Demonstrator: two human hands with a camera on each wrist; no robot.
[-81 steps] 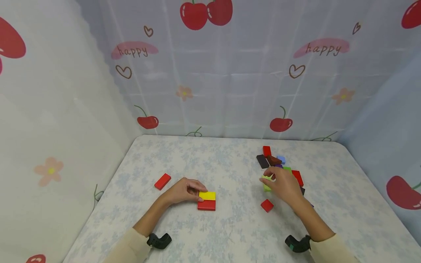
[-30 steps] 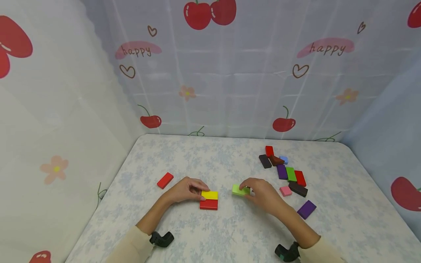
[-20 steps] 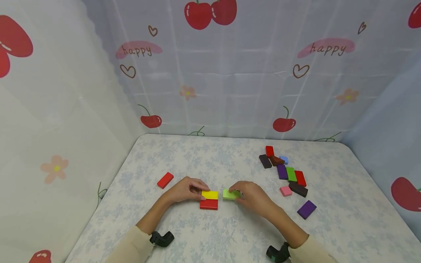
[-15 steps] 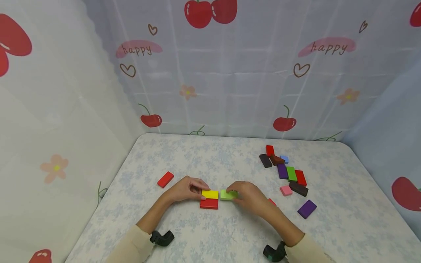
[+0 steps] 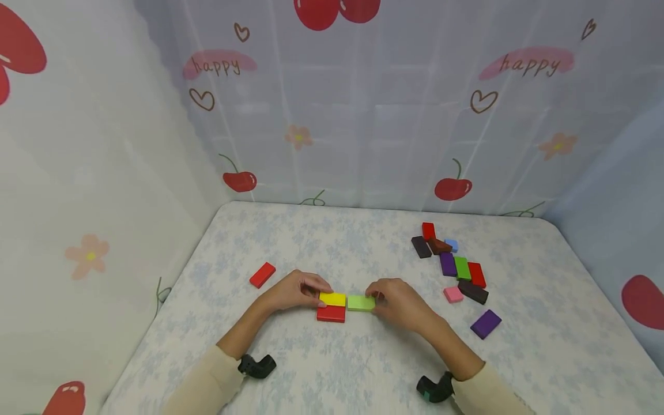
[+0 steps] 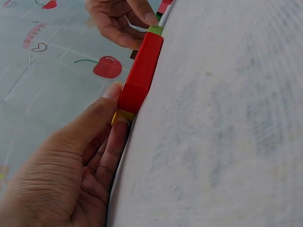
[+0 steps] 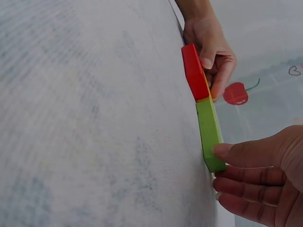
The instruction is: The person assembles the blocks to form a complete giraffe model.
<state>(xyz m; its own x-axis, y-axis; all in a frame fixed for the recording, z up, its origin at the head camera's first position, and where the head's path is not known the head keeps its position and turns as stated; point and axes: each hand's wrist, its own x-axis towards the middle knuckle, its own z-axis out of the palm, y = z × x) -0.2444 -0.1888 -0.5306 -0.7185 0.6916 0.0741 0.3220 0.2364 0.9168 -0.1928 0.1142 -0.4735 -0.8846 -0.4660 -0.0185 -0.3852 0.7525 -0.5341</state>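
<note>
My left hand (image 5: 295, 291) pinches the left end of a yellow block (image 5: 332, 299) between thumb and fingers. Against the yellow block's near side lies a red block (image 5: 331, 314), also seen large in the left wrist view. Thumb and fingers of my right hand (image 5: 402, 302) grip the right end of a light green block (image 5: 360, 303). That block lies flat on the table, its left end right at the yellow one, lined up with it. In the right wrist view the light green block (image 7: 209, 135) meets the corner of the red block (image 7: 194, 71).
A lone red block (image 5: 262, 275) lies on the left of the patterned table (image 5: 311, 369). At right sits a loose cluster with a green block (image 5: 462, 268), a pink block (image 5: 453, 294) and a dark brown block (image 5: 473, 291). A purple block (image 5: 486, 324) lies nearer.
My right hand has carried the light green block left from the cluster and laid it beside the yellow block. My left hand keeps its hold. The head view has tilted down slightly.
</note>
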